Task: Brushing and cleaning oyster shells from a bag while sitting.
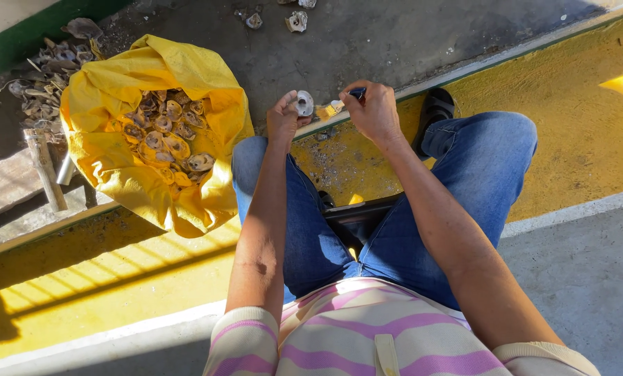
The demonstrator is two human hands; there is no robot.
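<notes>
Open yellow plastic sack (116,90) heaped w/ shells blocks the left side. Beyond sack: loose grey shell pile (43,80), wooden-handled hammer (45,166). Right of sack, bare concrete floor (367,42) gives open passage.

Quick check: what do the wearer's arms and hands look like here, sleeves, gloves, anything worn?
Both hands are bare: left hand, right hand, no gloves, rings or watch visible. Forearms are uncovered. The short sleeves are cream with pink stripes and end above the elbows.

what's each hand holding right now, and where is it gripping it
The left hand pinches a pale shell by its lower edge. The right hand grips a small brush by its dark handle.
</notes>
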